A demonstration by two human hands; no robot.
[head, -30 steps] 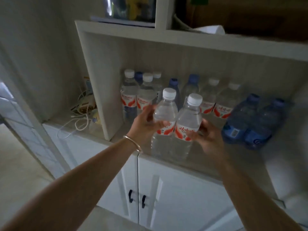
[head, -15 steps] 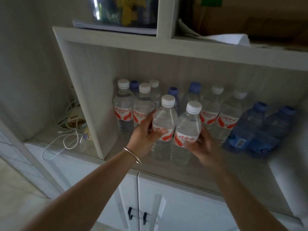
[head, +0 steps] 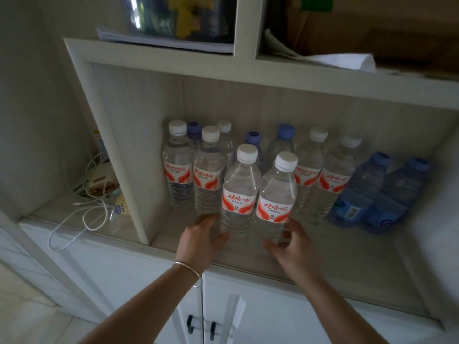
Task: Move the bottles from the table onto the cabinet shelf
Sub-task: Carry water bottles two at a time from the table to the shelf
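Two clear water bottles with white caps and red-and-white labels stand side by side near the front of the cabinet shelf. My left hand is wrapped around the base of the left bottle. My right hand holds the base of the right bottle. Both bottles are upright, with their bottoms at the shelf surface. Behind them stand several more bottles, some with white caps and some with blue caps.
Two blue-tinted bottles lean at the right of the shelf. The shelf's left wall separates it from a nook holding white cables. Closed white cabinet doors with dark handles are below. Papers lie on the upper shelf.
Both hands have carried the two bottles forward and down onto the shelf. Their grip has slid from the labels down to the bottle bases.
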